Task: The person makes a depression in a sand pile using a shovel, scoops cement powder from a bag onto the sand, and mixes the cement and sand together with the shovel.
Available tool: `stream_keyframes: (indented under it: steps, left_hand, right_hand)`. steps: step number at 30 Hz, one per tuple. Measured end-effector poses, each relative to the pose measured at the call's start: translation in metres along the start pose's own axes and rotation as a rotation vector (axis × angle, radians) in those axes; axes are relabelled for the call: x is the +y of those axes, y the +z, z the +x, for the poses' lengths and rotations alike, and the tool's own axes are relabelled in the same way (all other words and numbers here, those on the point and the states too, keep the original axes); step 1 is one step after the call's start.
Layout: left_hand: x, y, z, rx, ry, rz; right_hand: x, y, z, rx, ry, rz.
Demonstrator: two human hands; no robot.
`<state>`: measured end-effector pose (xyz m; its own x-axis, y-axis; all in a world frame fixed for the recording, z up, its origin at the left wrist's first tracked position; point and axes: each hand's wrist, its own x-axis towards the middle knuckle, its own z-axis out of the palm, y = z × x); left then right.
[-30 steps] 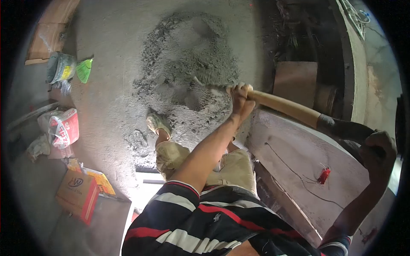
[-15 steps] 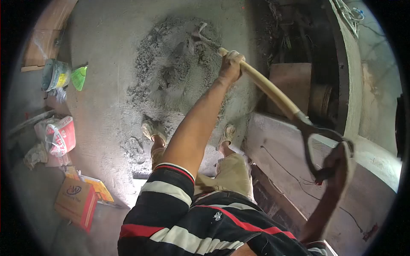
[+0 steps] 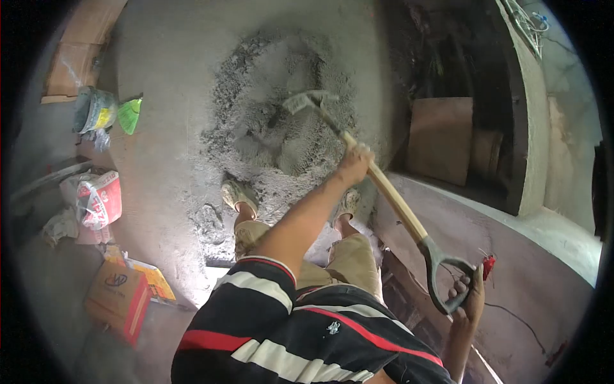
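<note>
A shovel (image 3: 400, 208) with a pale wooden shaft slants from the upper middle down to the right. My left hand (image 3: 355, 164) is wrapped round the shaft's forward part. At the rear end, my right hand (image 3: 468, 296) grips the dark D-shaped handle. The metal blade (image 3: 307, 100) is over a heap of wet grey mortar (image 3: 281, 70) on the floor. It is slightly blurred, and whether it touches the heap I cannot tell. Both feet, in tan clogs, stand at the heap's near edge.
On the left are a bucket (image 3: 96, 110), a green dustpan-like piece (image 3: 129, 116), a red and white bag (image 3: 99, 200) and a cardboard box (image 3: 118, 293). At the right, a low wall (image 3: 448, 217) with wires stands close to my legs. A board (image 3: 441, 139) leans behind it.
The blade has come back from the heap's far part toward me, turning in the process. My right hand has moved down and left with the handle, and my left hand has dropped lower.
</note>
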<state>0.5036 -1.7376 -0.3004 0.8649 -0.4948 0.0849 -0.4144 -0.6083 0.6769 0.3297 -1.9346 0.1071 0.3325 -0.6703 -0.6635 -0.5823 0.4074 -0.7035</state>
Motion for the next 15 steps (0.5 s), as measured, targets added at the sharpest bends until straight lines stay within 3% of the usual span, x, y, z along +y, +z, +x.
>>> stream_keyframes:
  steps: [6,8,9,11,12,14,15]
  left_hand:
    - [0.068,0.035,-0.074,0.097,-0.095,-0.31]
    - [0.069,0.053,-0.081,0.035,-0.343,-0.389]
    - [0.067,0.051,-0.085,0.11,-0.142,-0.281]
    - [0.065,0.011,-0.073,0.111,-0.034,-0.333]
    - [0.074,-0.019,-0.064,0.004,0.01,-0.317]
    - [0.096,-0.071,-0.044,-0.114,0.062,-0.293]
    - [0.107,-0.086,-0.034,-0.282,0.032,-0.417]
  right_hand:
    - [-0.036,-0.047,-0.02,-0.085,-0.048,-0.213]
    - [-0.059,-0.033,-0.031,-0.105,-0.144,-0.341]
    - [-0.071,-0.018,-0.039,-0.068,-0.199,-0.388]
    - [-0.103,-0.02,-0.043,-0.201,-0.426,-0.662]
    - [-0.119,-0.036,-0.035,-0.168,-0.595,-0.902]
    - [-0.148,-0.037,-0.049,-0.097,-0.683,-0.868]
    - [-0.168,-0.046,-0.051,-0.126,-1.047,-1.012]
